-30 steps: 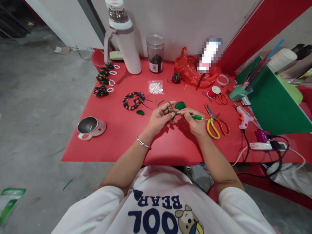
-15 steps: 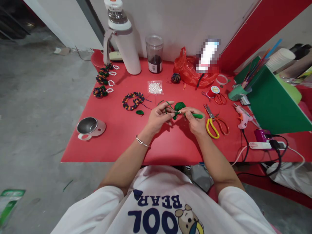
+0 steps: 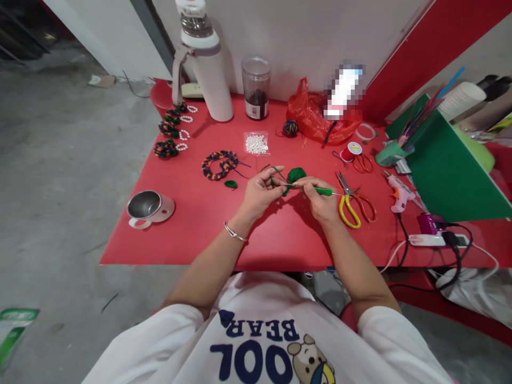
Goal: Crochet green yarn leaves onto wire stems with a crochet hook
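My right hand [image 3: 318, 196] is closed around the green handle of a crochet hook [image 3: 323, 191], whose metal shaft points left toward my other hand. Green yarn [image 3: 279, 172] loops over the raised fingers of my left hand [image 3: 264, 189], which pinches the yarn work near the hook's tip. The small stitched piece between the hands is partly hidden by fingers. Just behind them sits a green yarn ball [image 3: 296, 174]. On the left lie a small green crocheted piece [image 3: 231, 184] and a multicoloured crocheted strip [image 3: 216, 166], curled in a loop.
Scissors [image 3: 349, 200] with yellow and orange handles lie right of my right hand, before a pink glue gun [image 3: 400, 193]. A bag of white beads [image 3: 256, 143] is behind. A steel mug [image 3: 150, 208] stands left; a tall bottle [image 3: 212, 80] and red plastic bag [image 3: 308, 114] stand at the back.
The hands hold nearly the same pose, with only a slight shift of the hook and yarn between the fingers. The whole view has moved a little.
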Available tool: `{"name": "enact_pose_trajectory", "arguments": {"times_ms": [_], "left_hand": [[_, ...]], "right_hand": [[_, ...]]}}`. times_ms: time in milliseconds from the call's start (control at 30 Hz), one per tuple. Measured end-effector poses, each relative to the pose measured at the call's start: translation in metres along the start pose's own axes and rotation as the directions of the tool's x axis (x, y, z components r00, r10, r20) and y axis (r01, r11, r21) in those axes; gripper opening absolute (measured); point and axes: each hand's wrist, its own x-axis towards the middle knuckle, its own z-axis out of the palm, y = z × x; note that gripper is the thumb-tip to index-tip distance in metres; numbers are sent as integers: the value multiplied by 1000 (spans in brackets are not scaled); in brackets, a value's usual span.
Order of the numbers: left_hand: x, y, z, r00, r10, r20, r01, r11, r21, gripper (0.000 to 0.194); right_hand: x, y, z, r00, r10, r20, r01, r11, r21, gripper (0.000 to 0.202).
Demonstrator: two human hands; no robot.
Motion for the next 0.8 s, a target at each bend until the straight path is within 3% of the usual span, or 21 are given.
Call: {"name": "enact_pose_trajectory", "arguments": {"times_ms": [200, 367, 500, 633, 700, 800], "left_hand": [[1, 1, -2, 998, -49, 33, 49, 999, 11, 70], [1, 1, -2, 999, -25, 24, 25, 1000, 15, 69], [-1, 1, 2, 999, 28, -22, -27, 998, 59, 90], [-2, 0, 4, 998, 59, -32, -57, 997, 59, 102], [-2, -1, 4, 999, 34, -30, -33, 999, 6, 104], [0, -3, 3, 1000, -12, -25, 10, 996, -83, 103]], "right_hand": [[0, 4, -4, 995, 97, -2, -97, 995, -24, 26], [0, -1, -3, 998, 54, 21, -52, 996, -79, 26], [0, -8, 2, 992, -125, 20, 126, 964, -234, 21], [-2, -5, 7, 929, -343, 139, 368, 814, -450, 14], [-4, -1, 8, 902, -393, 180, 429, 759, -489, 17], [-6, 4, 8, 891, -426, 160, 449, 763, -466, 22]]}}
